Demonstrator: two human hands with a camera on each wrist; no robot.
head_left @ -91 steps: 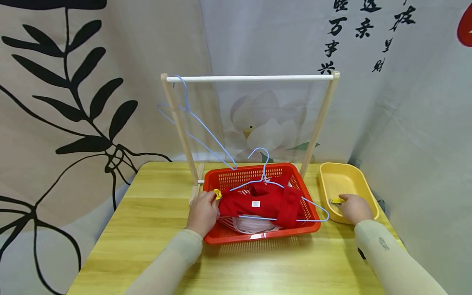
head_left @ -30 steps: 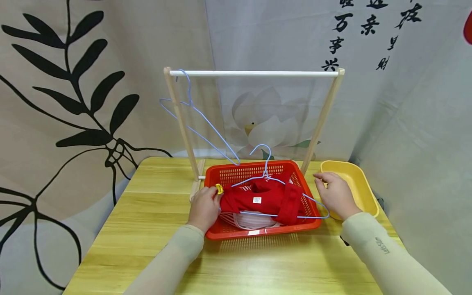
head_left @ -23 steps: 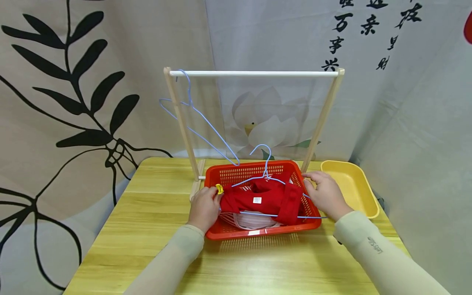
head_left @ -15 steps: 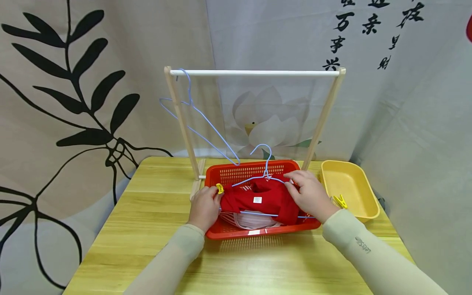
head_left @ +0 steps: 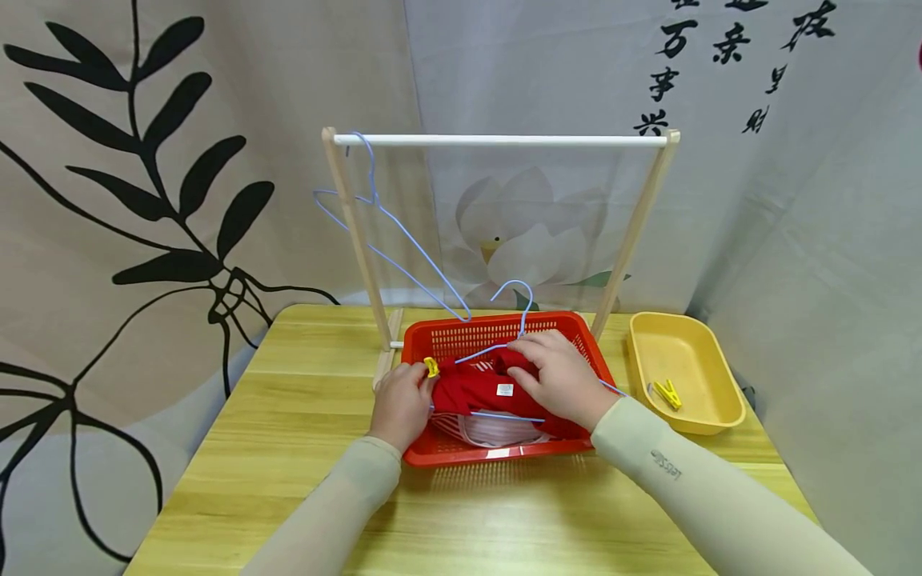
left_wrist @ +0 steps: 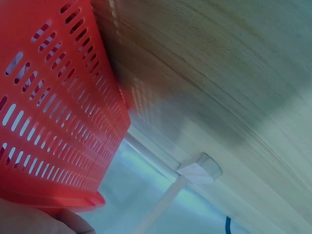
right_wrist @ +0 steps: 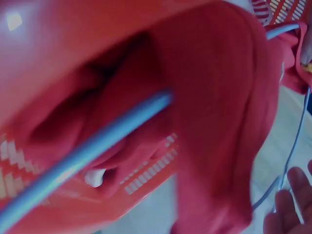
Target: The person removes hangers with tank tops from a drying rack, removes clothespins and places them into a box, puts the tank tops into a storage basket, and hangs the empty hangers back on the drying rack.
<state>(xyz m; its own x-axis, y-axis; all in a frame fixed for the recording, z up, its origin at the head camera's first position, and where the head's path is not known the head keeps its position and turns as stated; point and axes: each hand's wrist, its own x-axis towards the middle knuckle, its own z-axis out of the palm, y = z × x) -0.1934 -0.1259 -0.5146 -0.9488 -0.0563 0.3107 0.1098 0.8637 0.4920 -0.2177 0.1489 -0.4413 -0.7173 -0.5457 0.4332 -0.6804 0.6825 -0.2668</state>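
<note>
In the head view a red garment (head_left: 461, 394) with a white label lies over a blue wire hanger (head_left: 497, 414) in a red plastic basket (head_left: 461, 459). At the basket's left side my left hand (head_left: 402, 406) pinches a yellow clothespin (head_left: 431, 367) at the garment's edge. My right hand (head_left: 560, 376) reaches across the garment's right part, fingers extended close to the hanger's neck and covering part of it. In the right wrist view those fingers (right_wrist: 287, 207) are beside the wire, while the garment (right_wrist: 209, 97) drapes over the hanger bar (right_wrist: 92, 146).
Behind the basket stands a wooden rack with a white rail (head_left: 504, 141); another blue hanger (head_left: 372, 172) hangs at its left end. A yellow tray (head_left: 641, 340) on the right holds a yellow clothespin (head_left: 668, 394). White striped cloth (head_left: 490, 432) lies under the garment.
My right hand has left the yellow tray and moved left over the basket to the garment and hanger. The clothespin it touched earlier lies in the tray. The left hand stays in place.
</note>
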